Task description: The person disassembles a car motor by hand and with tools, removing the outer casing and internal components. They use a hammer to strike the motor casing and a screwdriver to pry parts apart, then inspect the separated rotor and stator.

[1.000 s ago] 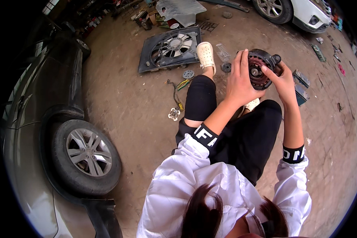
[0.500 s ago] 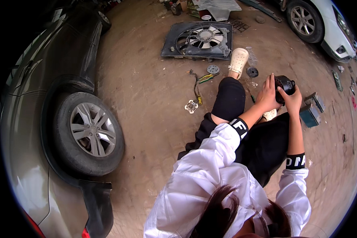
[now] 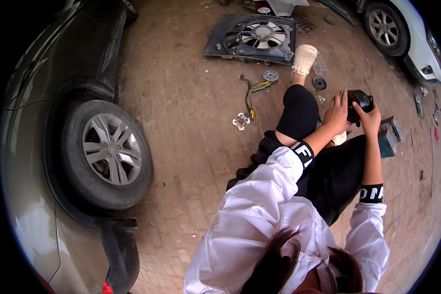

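Note:
A black, rounded housing-like part (image 3: 358, 105) is held up above my knees, between both hands. My left hand (image 3: 337, 116) is closed against its left side, fingers pointing up along it. On its right and near side, my right hand (image 3: 370, 117) grips it with the thumb laid across the front. The underside and far side of the part are hidden. Just right of my right hand stand box-shaped dark teal blocks (image 3: 388, 142) on the brick floor. A black ring-shaped part (image 3: 319, 83) lies ahead of my left hand, by my pale clog (image 3: 305, 59).
A radiator fan in a black shroud (image 3: 252, 39) lies ahead. Nearer are a grey perforated disc (image 3: 270, 76), a wire harness (image 3: 250, 95) and a white metal piece (image 3: 240, 121). A dark car's wheel (image 3: 110, 154) is at left, a white car (image 3: 416, 44) at far right. A coil spring (image 3: 320, 64) lies beside the clog.
The whole view has shifted, so the scene sits slightly higher and, in the middle, further right. Both hands keep hold of the black part, which looks slightly turned.

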`<control>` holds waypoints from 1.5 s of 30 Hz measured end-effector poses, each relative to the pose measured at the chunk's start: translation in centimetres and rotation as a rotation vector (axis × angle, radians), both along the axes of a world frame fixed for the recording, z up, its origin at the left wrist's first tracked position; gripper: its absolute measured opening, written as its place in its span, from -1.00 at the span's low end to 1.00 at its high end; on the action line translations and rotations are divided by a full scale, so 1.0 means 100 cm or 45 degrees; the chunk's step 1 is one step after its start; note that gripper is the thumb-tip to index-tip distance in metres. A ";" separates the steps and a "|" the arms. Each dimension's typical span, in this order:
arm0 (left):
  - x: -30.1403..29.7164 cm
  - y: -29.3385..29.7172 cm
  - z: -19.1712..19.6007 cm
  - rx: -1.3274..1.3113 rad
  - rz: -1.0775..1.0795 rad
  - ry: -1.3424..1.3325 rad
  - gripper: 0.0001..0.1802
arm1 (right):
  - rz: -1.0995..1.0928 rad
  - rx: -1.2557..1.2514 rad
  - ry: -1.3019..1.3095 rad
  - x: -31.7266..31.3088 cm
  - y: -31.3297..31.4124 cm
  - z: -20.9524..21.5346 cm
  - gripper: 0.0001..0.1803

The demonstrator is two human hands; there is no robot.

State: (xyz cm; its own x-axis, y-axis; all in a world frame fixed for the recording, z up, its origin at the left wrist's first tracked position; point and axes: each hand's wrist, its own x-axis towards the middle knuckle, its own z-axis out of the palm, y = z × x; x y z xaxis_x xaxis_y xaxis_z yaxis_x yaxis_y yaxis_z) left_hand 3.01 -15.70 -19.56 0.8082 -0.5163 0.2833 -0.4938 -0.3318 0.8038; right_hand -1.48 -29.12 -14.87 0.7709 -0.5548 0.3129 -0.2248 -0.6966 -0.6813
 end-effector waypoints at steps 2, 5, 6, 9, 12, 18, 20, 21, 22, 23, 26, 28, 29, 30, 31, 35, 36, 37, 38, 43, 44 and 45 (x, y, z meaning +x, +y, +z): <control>-0.009 0.024 0.009 0.153 -0.022 -0.133 0.03 | 0.054 -0.087 -0.111 0.000 -0.015 -0.007 -0.43; -0.030 0.079 0.012 0.507 -0.073 -0.407 -0.30 | 0.029 -0.101 -0.057 -0.002 -0.016 -0.006 -0.44; -0.037 0.096 0.008 0.680 -0.022 -0.554 -0.39 | 0.006 -0.085 -0.004 -0.002 -0.009 0.003 -0.44; -0.049 0.134 0.002 0.892 -0.023 -0.702 -0.45 | 0.031 0.028 0.073 -0.001 -0.010 0.008 -0.33; -0.047 0.151 -0.005 0.838 -0.029 -0.584 -0.48 | 0.053 0.067 0.153 0.001 -0.011 0.009 -0.24; -0.017 0.153 -0.007 0.181 0.093 -0.522 -0.57 | 0.158 0.239 0.279 0.000 -0.036 0.004 -0.33; 0.001 0.127 0.022 -0.407 0.211 0.004 -0.60 | 0.189 0.389 0.208 -0.002 -0.054 0.002 -0.34; 0.015 0.109 0.041 -0.611 0.265 -0.075 -0.59 | 0.209 0.441 0.186 0.001 -0.063 -0.001 -0.33; 0.028 0.089 0.056 -0.819 0.288 -0.084 -0.58 | 0.176 0.476 0.181 0.004 -0.066 -0.003 -0.33; 0.030 0.063 0.078 -1.051 0.321 0.138 -0.58 | 0.169 0.442 0.172 0.009 -0.071 -0.004 -0.33; 0.047 -0.006 0.074 -1.151 0.198 0.133 -0.58 | 0.143 0.284 0.257 0.023 -0.086 -0.008 -0.30; 0.052 -0.027 0.032 -1.027 0.121 0.119 -0.64 | 0.070 0.170 0.394 0.034 -0.093 -0.016 -0.24; 0.056 -0.029 -0.011 -0.936 0.075 0.361 -0.63 | 0.036 0.128 0.443 0.039 -0.099 -0.024 -0.23; 0.053 -0.032 -0.055 -0.830 0.234 0.379 -0.68 | 0.025 0.099 0.492 0.047 -0.099 -0.038 -0.22; 0.048 -0.030 -0.095 -0.600 0.320 0.446 -0.73 | 0.003 0.100 0.520 0.052 -0.102 -0.054 -0.20; -0.011 0.016 -0.221 0.667 0.258 0.526 -0.65 | 0.034 0.044 0.785 0.082 -0.096 -0.138 -0.23; -0.028 0.024 -0.245 0.781 0.227 0.535 -0.68 | 0.024 0.049 0.900 0.092 -0.088 -0.147 -0.27; -0.042 0.026 -0.255 0.830 0.202 0.652 -0.72 | 0.002 0.093 0.975 0.096 -0.083 -0.169 -0.27; -0.051 0.025 -0.258 0.907 0.214 0.759 -0.74 | -0.015 0.140 1.041 0.104 -0.076 -0.190 -0.28; -0.049 0.022 -0.282 0.864 0.097 0.962 -0.78 | -0.092 0.221 1.226 0.131 -0.029 -0.269 -0.26; -0.045 0.024 -0.287 0.751 0.155 0.957 -0.78 | -0.081 0.231 1.252 0.140 -0.018 -0.276 -0.25; -0.041 0.025 -0.293 0.639 0.211 0.949 -0.79 | -0.091 0.213 1.240 0.145 -0.006 -0.283 -0.24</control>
